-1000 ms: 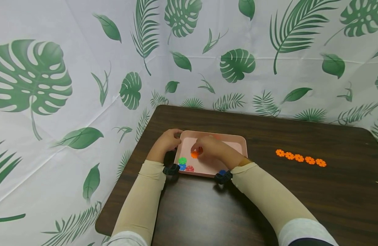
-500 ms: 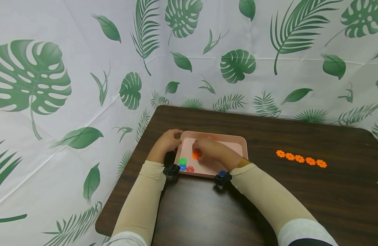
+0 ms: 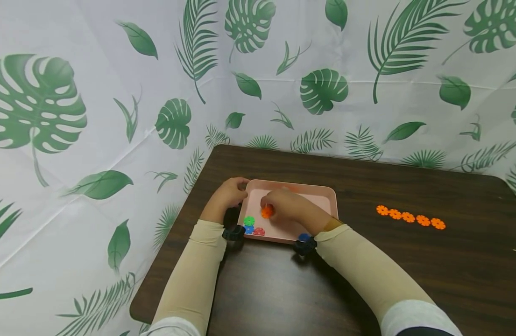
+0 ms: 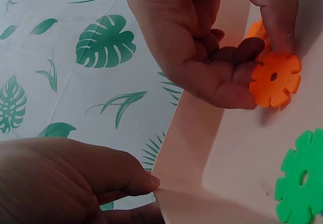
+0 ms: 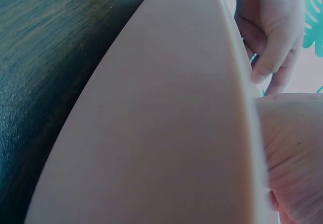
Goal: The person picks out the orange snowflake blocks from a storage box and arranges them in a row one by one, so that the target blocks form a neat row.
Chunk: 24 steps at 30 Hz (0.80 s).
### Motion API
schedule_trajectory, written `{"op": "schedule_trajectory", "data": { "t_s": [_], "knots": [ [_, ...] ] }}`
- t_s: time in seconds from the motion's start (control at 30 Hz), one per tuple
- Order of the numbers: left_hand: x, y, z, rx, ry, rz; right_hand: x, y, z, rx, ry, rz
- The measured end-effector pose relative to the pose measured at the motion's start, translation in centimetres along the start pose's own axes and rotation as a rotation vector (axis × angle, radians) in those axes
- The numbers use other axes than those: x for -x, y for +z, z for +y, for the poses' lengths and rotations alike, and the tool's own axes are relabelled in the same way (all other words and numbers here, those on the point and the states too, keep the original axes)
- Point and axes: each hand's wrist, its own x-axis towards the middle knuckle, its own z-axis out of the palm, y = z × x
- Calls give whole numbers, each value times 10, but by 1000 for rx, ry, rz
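R hand point(image 3: 283, 205) pinches an orange disc point(image 3: 266, 212) betw thumb & fingers, low inside the pink tray point(image 3: 325, 196). L hand point(image 3: 228, 193) grips the tray's left rim, fingers curled on it. Green disc point(image 3: 249, 220), blue disc point(image 3: 249, 229) & red disc point(image 3: 259, 231) lie in the near-left corner, just beside the orange one. Row of orange discs point(image 3: 409, 216) sits well apart on the table point(image 3: 367, 289). R forearm covers the tray's near-right part. Vs 1 s ago: hands, disc barely moved.

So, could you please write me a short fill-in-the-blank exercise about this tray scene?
1. The right hand pinches a notched disc coloured ____.
2. The left hand grips the rim of the pink ____.
3. Right of the tray, a row of ____ orange discs lies on the table.

Missing words: orange; tray; five
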Motion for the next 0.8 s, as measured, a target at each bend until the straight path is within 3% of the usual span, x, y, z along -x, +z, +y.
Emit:
{"op": "schedule_trajectory", "data": {
  "t_s": [0.8],
  "knots": [
    [0, 3, 2, 2, -17, 9, 2, 1, 12, -71, -67, 26]
  ]
}}
